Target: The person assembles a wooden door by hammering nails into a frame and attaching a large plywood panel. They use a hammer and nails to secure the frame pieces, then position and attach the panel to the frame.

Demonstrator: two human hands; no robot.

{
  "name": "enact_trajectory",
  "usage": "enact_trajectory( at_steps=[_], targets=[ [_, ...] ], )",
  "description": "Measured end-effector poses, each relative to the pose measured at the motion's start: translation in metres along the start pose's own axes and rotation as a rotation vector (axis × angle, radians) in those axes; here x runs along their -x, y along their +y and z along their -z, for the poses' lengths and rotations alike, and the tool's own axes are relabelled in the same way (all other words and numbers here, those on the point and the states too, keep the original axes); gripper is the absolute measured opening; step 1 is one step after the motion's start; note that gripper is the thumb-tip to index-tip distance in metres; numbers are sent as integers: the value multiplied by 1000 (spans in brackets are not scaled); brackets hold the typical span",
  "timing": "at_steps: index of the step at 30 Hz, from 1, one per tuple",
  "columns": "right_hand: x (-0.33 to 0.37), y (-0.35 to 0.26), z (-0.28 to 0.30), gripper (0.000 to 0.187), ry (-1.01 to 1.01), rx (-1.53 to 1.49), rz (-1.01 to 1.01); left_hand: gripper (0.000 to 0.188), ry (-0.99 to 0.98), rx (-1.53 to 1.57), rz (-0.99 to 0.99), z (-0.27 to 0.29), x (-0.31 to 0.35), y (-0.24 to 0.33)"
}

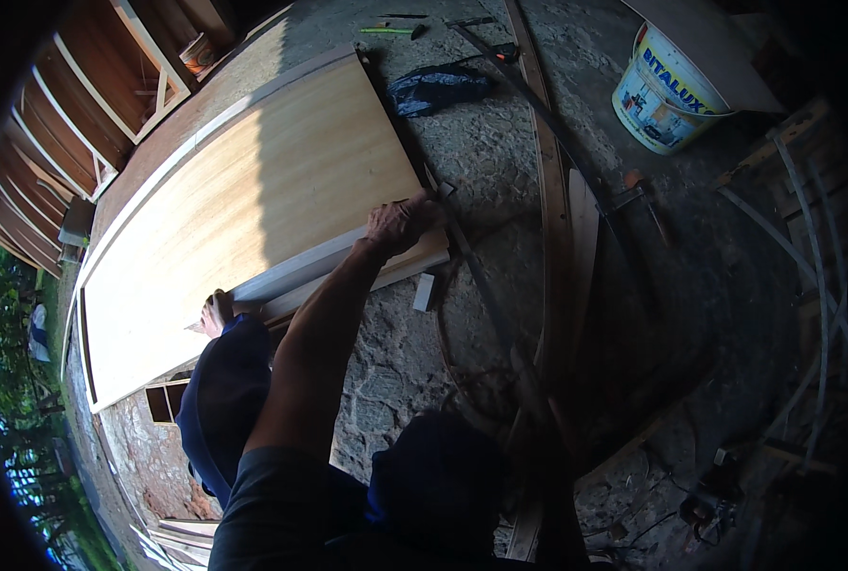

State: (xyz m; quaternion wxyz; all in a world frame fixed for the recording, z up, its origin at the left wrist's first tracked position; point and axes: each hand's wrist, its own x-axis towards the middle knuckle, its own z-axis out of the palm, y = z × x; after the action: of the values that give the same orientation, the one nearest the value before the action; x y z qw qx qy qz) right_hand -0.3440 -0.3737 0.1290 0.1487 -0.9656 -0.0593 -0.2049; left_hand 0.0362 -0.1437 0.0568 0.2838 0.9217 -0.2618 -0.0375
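Observation:
A large pale wooden panel (319, 143) with a framed edge lies low on the left, half in sunlight. My left hand (400, 225) is closed over its near right corner, fingers curled on the edge. In deep shadow, my right hand (528, 381) seems wrapped round the near end of a long narrow blade, which looks like a handsaw (479, 276). Its far end reaches beside the panel's right edge. Beyond my navy trouser leg (229, 381), something that looks like my foot (216, 314) rests against the panel's near edge.
A small white block (424, 292) lies on the rough stone floor (376, 390). Long boards (552, 209) and a dark bar clamp (604, 195) stretch along the right. Farther off are a black plastic bag (440, 88) and a white bucket (666, 95). Wooden frames (86, 105) stand far left.

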Motion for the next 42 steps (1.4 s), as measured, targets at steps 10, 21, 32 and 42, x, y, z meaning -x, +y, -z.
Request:
enact_trajectory(
  at_steps=[10,21,32,42],
  targets=[
    [-122,-18,-3,37,-104,-648,-321,35,-71,-13,102,13,-1,20],
    [-104,18,-21,49,194,-375,94,44,-123,-96,201,-4,-6,18],
    [-134,-8,-57,47,153,-444,49,58,-282,-164,482,22,-20,25],
    [-143,-4,-65,45,55,-756,-214,67,-278,-221,419,10,-19,20]
  ],
)
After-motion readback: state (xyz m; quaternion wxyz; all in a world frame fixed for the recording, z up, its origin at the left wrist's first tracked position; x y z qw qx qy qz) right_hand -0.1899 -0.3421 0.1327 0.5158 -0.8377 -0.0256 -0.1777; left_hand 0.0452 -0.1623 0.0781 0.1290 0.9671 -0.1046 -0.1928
